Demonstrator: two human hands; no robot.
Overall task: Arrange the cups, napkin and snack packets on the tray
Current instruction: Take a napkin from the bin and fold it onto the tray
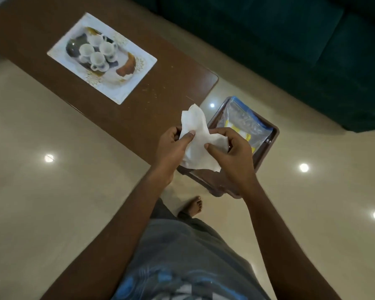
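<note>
A white paper napkin [198, 135] is held crumpled between both hands above the near end of the brown table. My left hand [171, 146] pinches its left edge and my right hand [232, 152] grips its right side. Far left on the table lies a white printed tray [130, 83] with several small white cups [96, 53] grouped together on it. Behind my hands a brown stool-like stand [271, 135] carries a clear plastic bag [245, 124] with yellow-and-white packets inside.
The brown table [160, 100] runs diagonally from top left to centre. A dark green sofa [290, 50] fills the top right. Glossy cream floor tiles surround everything, and my bare foot [193, 207] stands below the stand.
</note>
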